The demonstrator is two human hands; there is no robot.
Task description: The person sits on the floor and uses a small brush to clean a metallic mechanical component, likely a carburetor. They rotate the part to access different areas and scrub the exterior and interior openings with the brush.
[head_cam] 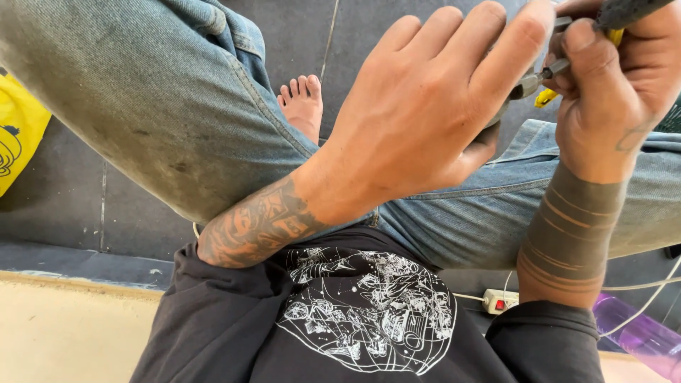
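Metal pliers [528, 85] between right hand [610, 92] fingers [578, 53]

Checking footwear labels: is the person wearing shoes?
No: the foot visible on the grey floor beyond the jeans is bare, with its toes showing.

Yellow bag [18, 138], far left.

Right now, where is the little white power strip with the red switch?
In the head view, the power strip lies on the floor at lower right, just below the jeans-clad leg, between the dark shirt and the right forearm.
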